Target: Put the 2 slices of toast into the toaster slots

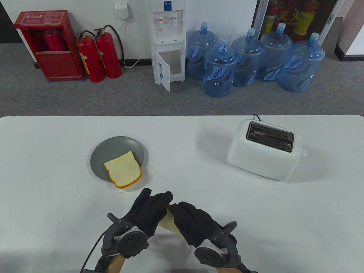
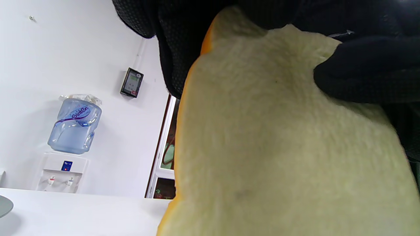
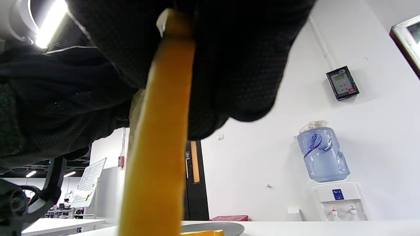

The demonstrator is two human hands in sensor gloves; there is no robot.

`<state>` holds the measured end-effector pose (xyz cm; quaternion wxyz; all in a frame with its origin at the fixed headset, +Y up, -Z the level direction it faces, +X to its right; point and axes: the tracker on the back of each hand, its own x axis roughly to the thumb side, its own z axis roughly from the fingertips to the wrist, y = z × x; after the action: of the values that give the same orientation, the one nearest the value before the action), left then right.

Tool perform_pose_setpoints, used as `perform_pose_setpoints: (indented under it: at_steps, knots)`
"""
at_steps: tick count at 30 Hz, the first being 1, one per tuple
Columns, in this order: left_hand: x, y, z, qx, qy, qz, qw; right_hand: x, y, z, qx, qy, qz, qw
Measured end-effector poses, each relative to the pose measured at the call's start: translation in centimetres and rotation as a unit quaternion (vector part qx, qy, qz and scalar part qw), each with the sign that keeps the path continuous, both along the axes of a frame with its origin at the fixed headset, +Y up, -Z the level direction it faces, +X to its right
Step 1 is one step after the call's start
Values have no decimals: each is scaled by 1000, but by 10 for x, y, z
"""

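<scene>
Both gloved hands hold one slice of toast (image 1: 168,222) upright between them, just above the table near its front edge. My left hand (image 1: 155,200) grips it from the left and my right hand (image 1: 182,209) from the right. The slice's pale face (image 2: 279,147) fills the left wrist view, with gloved fingers (image 2: 183,49) behind it. In the right wrist view its orange crust (image 3: 157,147) runs edge-on between thumb and fingers. A second slice (image 1: 123,170) lies flat on a grey plate (image 1: 113,146), overhanging its near rim. The white toaster (image 1: 266,155) stands at the right, both slots (image 1: 269,136) empty.
The toaster's black cord (image 1: 256,116) runs off the table's far edge. On the floor beyond stand a water dispenser (image 1: 167,42), several blue water bottles (image 1: 219,71) and red fire extinguishers (image 1: 99,57). Bare white tabletop (image 1: 187,153) lies between plate and toaster.
</scene>
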<state>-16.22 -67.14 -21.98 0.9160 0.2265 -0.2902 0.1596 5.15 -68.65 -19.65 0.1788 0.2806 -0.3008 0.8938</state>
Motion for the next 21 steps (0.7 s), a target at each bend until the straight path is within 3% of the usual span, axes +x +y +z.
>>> perform_pose_setpoints:
  at_steps: [5, 21]
  knots:
    - [-9, 0, -3, 16, 38, -15, 999, 0, 0, 1, -3, -11, 2, 1000]
    - [-62, -8, -23, -10, 219, -32, 975, 3, 0, -1, -9, -25, -7, 1000]
